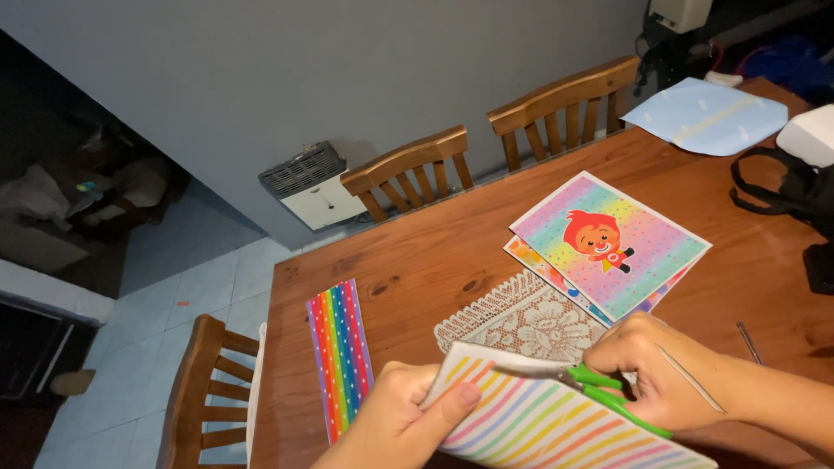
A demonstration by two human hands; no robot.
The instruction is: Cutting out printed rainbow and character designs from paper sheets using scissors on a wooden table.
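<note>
My left hand [401, 417] pinches the left edge of a pastel rainbow-striped sheet of paper [539, 426], thumb on top. Green-handled scissors [580, 379] are gripped in my right hand [665, 369], with their metal blades lying across the sheet's upper edge, pointing left. Both hands are low at the near edge of a brown wooden table [434, 260]. Just beyond the sheet lies a white lace doily [526, 320].
A narrow strip of bright rainbow paper [340, 356] lies to the left. Stacked colourful sheets with a cartoon figure [608, 243] lie behind. A light blue sheet [705, 115] and black bag straps [782, 187] are far right. Wooden chairs [415, 165] stand around the table.
</note>
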